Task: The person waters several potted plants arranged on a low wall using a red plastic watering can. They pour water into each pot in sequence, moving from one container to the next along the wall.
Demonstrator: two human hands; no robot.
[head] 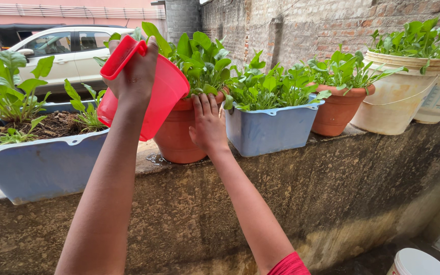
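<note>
A long, stained concrete ledge runs across the view, backed by a brick wall. Along its top stand planters of leafy green plants: a large blue rectangular planter at the left, a smaller blue rectangular planter near the middle, a white bucket planter at the far right, and two terracotta pots. A white car is parked beyond the ledge.

The left arm rises almost straight from the bottom edge, forearm upright. The left hand is clenched around the handle of a red plastic mug, which is tipped with its mouth towards the nearer terracotta pot. The mug hangs in the air just beside that pot's rim, between it and the large blue planter.

The right arm stretches up diagonally from the lower right, a red sleeve showing at the edge. The right hand lies flat with fingers extended upward, resting against the pot's rim and the leaves, gripping nothing.

The second terracotta pot stands further right, untouched.
</note>
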